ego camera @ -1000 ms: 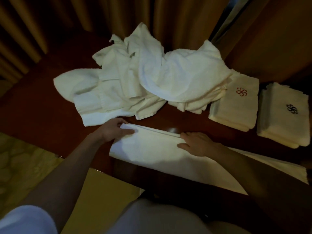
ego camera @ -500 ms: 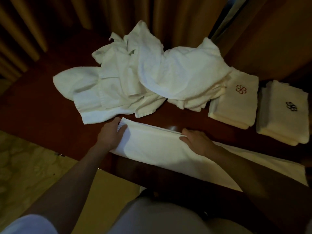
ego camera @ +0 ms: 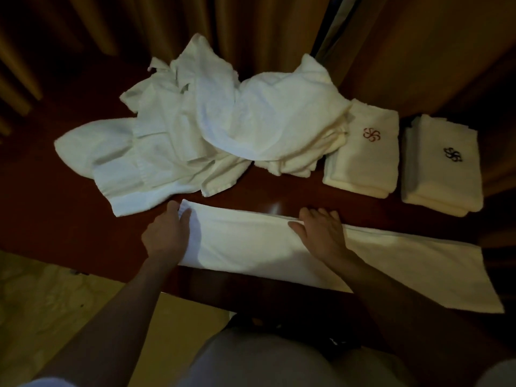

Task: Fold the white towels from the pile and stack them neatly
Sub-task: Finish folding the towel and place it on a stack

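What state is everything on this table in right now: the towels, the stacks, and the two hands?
Long towel: folded into a strip, flat on the table edge.
Pile: unfolded, crumpled.
Red-logo stack: folded, touching the pile.
Dark-logo stack: folded, standing apart.
Left hand: grips the strip's left end.
Right hand: flat, pressing the strip's middle.

A dark red table [ego camera: 50, 219] stands before tan curtains [ego camera: 251, 32], above a pale patterned floor [ego camera: 36, 300].

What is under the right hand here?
The right hand rests flat on the long white towel, which lies on the dark red table. The towel's layers beneath it are hidden.
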A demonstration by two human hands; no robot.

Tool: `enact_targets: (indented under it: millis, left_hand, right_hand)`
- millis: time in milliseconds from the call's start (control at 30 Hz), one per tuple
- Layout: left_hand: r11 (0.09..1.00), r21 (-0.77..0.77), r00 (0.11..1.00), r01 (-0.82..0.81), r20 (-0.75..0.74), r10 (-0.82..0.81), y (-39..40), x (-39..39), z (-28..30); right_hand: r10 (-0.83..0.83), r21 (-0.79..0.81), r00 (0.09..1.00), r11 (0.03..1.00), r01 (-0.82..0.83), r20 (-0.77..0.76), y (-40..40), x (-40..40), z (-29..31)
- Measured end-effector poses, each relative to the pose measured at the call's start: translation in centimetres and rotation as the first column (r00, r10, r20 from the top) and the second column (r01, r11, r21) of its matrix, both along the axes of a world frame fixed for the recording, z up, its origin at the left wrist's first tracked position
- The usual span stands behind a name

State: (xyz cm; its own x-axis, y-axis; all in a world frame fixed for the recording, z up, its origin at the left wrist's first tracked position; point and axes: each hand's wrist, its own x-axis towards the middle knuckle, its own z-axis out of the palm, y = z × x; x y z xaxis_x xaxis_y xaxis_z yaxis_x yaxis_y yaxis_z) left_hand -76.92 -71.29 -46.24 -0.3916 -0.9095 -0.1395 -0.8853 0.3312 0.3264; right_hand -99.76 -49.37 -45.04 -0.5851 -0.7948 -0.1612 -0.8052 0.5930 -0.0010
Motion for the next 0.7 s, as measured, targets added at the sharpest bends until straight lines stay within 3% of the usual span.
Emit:
enact_targets:
  millis: [100, 167, 233, 300, 400, 567, 700]
  left_hand:
    - [0.99, -0.141, 1.0, -0.016, -0.015, 0.014, 1.8, -0.7, 0.1]
    - [0.955, -0.255, 0.984, 0.149, -0.059, -0.169, 4.2, -2.6, 0.6]
    - [0.851, -0.277, 0.848, 0.446, -0.174, -0.501, 8.1, -6.1, 1.1]
    - [0.724, -0.194, 0.693, 0.662, -0.209, -0.69, 12.0, -9.9, 1.2]
    - [0.72, -0.06, 0.709, 0.692, -0.131, -0.693, 15.2, -13.1, 0.1]
    - [0.741, -0.132, 0.743, 0.659, -0.045, -0.668, 15.3, -12.3, -2.1]
    - [0.746, -0.139, 0.749, 0.652, -0.035, -0.661, 15.4, -12.2, -2.1]
  right_hand:
    - [-0.022, 0.014, 1.0, 1.0, 0.022, 0.017, 1.6, -0.9, -0.2]
    - [-0.051, 0.011, 0.996, 0.999, 0.05, 0.08, 1.7, -1.0, -0.3]
    - [-0.059, -0.015, 0.991, 0.998, 0.062, 0.12, 1.5, -0.9, -0.4]
    - [-0.041, -0.021, 0.991, 0.999, 0.044, 0.128, 1.4, -1.1, -0.4]
    - [0.048, -0.011, 0.981, 0.999, -0.047, 0.186, 2.2, -2.3, -0.1]
    - [0.036, -0.037, 0.924, 0.999, -0.024, 0.381, 8.0, -6.2, 0.7]
    - [-0.006, -0.022, 0.903, 1.0, 0.017, 0.43, 14.0, -11.1, 1.0]
